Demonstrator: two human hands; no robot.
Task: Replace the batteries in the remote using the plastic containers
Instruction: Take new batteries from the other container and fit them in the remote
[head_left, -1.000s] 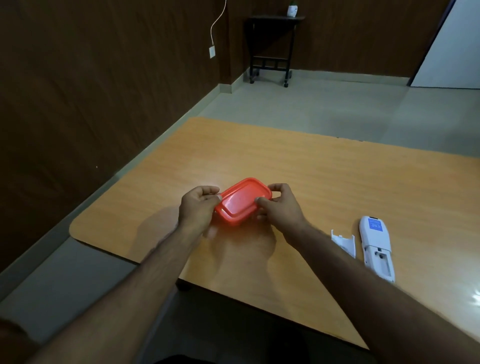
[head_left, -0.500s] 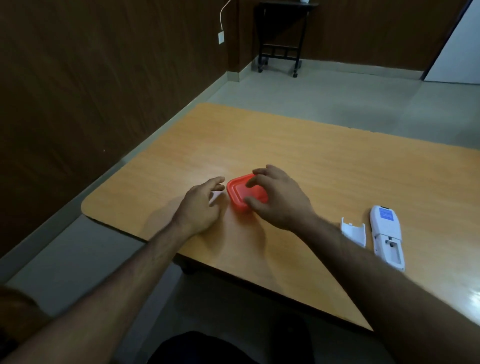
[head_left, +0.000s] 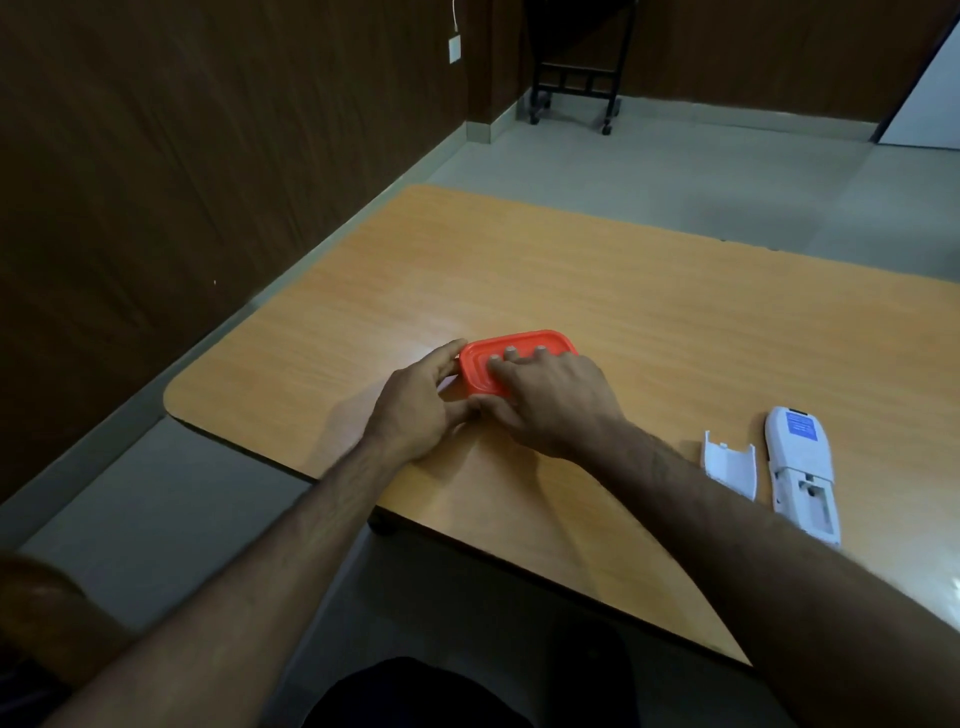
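Note:
A small plastic container with a red lid (head_left: 524, 345) sits flat on the wooden table (head_left: 571, 270), near its left front corner. My left hand (head_left: 415, 405) grips the container's left end, thumb and fingers curled around the edge. My right hand (head_left: 556, 400) lies over the lid with fingertips pressed on top and the thumb at the near edge. To the right, the white remote (head_left: 800, 467) lies face down with its battery bay open. Its loose white battery cover (head_left: 730, 460) lies just left of it. No batteries are visible.
The table's rounded front-left corner and near edge are close to my forearms. A dark wood-panelled wall runs along the left. A black wheeled stand (head_left: 576, 78) is on the floor at the far wall, near a wall socket (head_left: 455, 49).
The container, held tilted between both hands a second ago, now rests flat on the table. My left hand, briefly off it, has closed on its left end; my right hand covers the lid.

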